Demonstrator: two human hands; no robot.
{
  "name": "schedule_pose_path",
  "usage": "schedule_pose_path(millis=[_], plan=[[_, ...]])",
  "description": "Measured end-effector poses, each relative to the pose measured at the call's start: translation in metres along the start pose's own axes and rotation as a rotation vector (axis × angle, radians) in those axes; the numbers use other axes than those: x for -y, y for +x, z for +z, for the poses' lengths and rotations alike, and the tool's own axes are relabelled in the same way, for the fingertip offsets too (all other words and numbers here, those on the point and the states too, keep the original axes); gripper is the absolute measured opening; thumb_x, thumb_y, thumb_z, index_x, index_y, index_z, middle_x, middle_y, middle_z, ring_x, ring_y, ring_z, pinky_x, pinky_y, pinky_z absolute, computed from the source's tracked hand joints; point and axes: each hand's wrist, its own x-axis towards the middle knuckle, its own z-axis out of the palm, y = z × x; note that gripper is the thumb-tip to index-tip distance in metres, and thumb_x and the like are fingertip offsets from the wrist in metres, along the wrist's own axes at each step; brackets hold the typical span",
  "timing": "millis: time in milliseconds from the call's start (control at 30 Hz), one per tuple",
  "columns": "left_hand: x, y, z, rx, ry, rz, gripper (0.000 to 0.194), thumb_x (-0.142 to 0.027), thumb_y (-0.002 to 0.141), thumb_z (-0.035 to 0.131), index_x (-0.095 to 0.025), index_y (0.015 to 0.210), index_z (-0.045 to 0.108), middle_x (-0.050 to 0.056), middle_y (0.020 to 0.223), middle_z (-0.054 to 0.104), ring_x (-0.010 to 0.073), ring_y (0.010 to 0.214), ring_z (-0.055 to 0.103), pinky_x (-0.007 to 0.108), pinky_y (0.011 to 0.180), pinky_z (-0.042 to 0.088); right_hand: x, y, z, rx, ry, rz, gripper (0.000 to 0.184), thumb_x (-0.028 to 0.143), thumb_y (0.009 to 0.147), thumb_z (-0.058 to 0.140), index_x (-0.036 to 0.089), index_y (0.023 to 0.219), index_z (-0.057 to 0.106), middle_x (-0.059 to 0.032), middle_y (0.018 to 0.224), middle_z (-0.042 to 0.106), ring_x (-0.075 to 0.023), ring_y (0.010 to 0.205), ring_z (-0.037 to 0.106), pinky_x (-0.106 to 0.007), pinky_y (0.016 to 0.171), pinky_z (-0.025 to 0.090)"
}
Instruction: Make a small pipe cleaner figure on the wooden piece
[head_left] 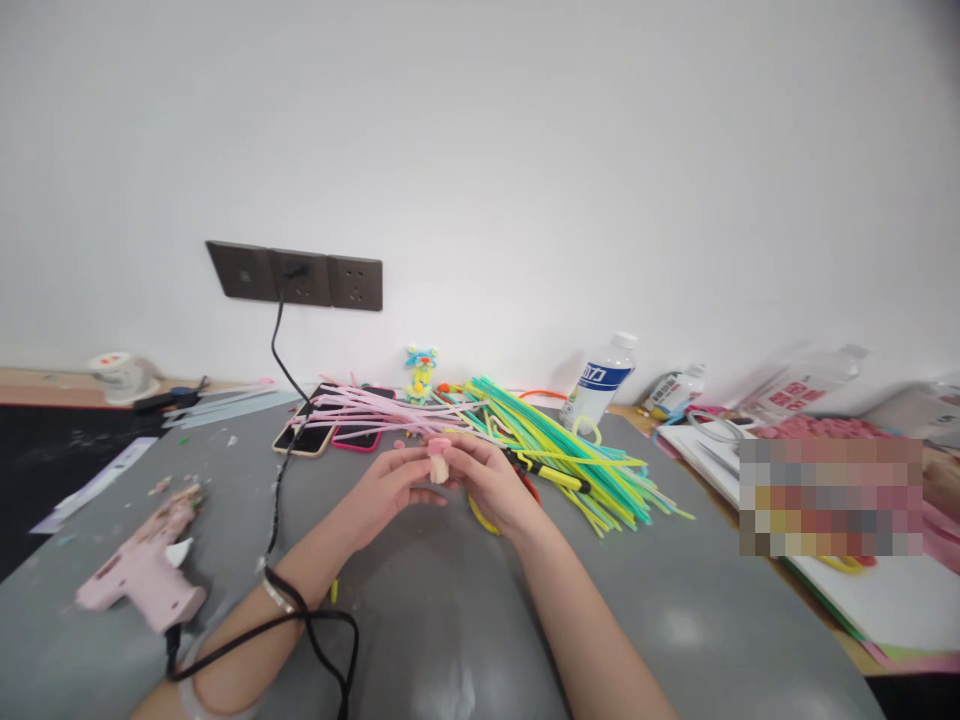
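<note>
Between my fingertips, over the middle of the grey table, is a small fuzzy piece (439, 462), pink on top and cream below. My left hand (386, 495) pinches it from the left, and my right hand (491, 482) closes on it from the right. Just behind my hands lie pink pipe cleaners (375, 408). To the right spreads a pile of green and yellow pipe cleaners (562, 450). A yellow-and-black tool (555, 475) rests by my right hand, beside partly hidden red and yellow handles.
A pink glue gun (146, 575) lies at left; its black cord (277, 480) crosses my left forearm and runs to the wall socket (296, 275). Two phones (360, 437), a small blue-and-yellow figure (421, 375) and a tilted bottle (600, 380) stand or lie toward the wall.
</note>
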Motion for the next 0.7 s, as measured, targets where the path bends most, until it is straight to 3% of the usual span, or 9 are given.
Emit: schedule_pose_path(millis=[200,333,533,700], plan=[[0.000,-0.001,0.000,-0.013,0.042,0.024,0.027,-0.038,0.078,0.074,-0.015,0.091,0.077,0.008,0.086,0.070,0.0189,0.084,0.064,0.030,0.071,0.055,0.000,-0.001,-0.003,0.030,-0.039,0.018,0.027,0.037,0.080,0.073,0.020,0.101,0.075,-0.0039,0.087,0.070,-0.0145,0.074,0.058,-0.024,0.063,0.042],[0.002,0.002,-0.003,-0.085,0.108,0.050,0.027,-0.039,0.076,0.076,-0.016,0.092,0.075,0.004,0.083,0.067,0.0164,0.079,0.063,0.028,0.069,0.056,0.001,0.000,-0.001,-0.021,-0.058,-0.050,0.034,0.034,0.078,0.074,0.023,0.109,0.068,-0.0043,0.099,0.068,-0.0171,0.085,0.060,-0.026,0.070,0.046],[0.005,0.005,-0.010,-0.192,0.163,0.081,0.030,-0.037,0.070,0.080,-0.018,0.091,0.071,0.002,0.081,0.068,0.0158,0.078,0.063,0.024,0.065,0.054,0.001,0.002,0.001,-0.072,-0.153,-0.142,0.025,0.037,0.075,0.077,0.021,0.083,0.059,-0.0007,0.089,0.063,-0.0134,0.070,0.056,-0.026,0.065,0.045],[0.004,0.006,-0.008,-0.248,0.232,0.139,0.030,-0.038,0.068,0.080,-0.016,0.082,0.065,0.001,0.077,0.066,0.0145,0.073,0.061,0.022,0.059,0.053,0.001,0.002,0.003,-0.041,-0.232,-0.160,0.025,0.040,0.077,0.075,0.020,0.079,0.059,0.0006,0.079,0.060,-0.0148,0.072,0.056,-0.028,0.068,0.045]])
